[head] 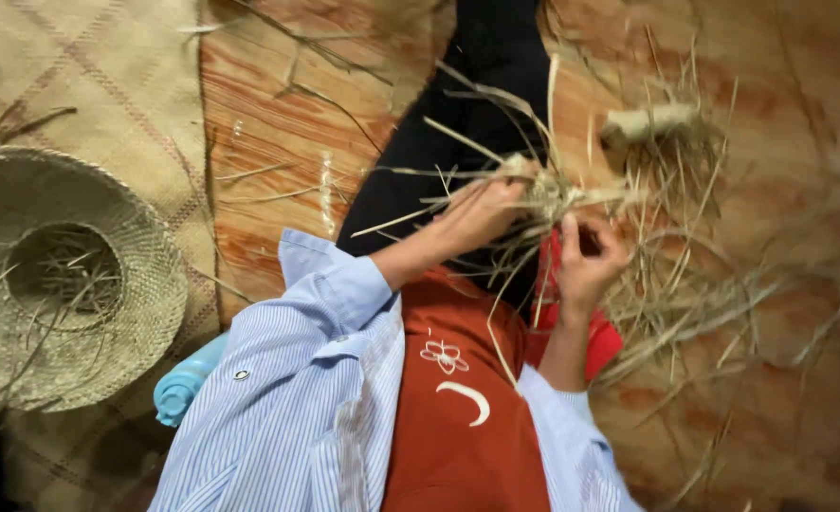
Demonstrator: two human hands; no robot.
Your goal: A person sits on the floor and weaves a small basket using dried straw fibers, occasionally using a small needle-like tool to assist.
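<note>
While the person sits on the wood-patterned floor point(268, 114), two hands meet over one tangled bundle of dry straw point(553, 194), which sits near the middle of the view, a little toward two o'clock. From that bundle, many loose strands point(695, 294) fan out toward three and four o'clock; they are too many and too blurred to count.

At ten o'clock of the bundle, the left hand point(482, 213) lies with its fingers held close together and curled onto the straw, the fingertips pressed into the knot of fibres. Below it, at five o'clock of the bundle, the right hand point(586, 261) reaches up with its fingers bent around the lower strands, thumb toward the forefinger in what looks like a pinch; motion blur keeps me from telling exactly which strand it grips.

One woven straw hat point(69, 284) lies brim-up at nine o'clock on one plaited mat point(107, 66), well apart from the hands. One light blue bottle-like object point(185, 381) peeks out at seven o'clock beside the striped sleeve point(278, 398). One short pale roll of fibre point(649, 121) lies at one o'clock, just beyond the bundle. One red object point(598, 337) shows under the right forearm.
</note>
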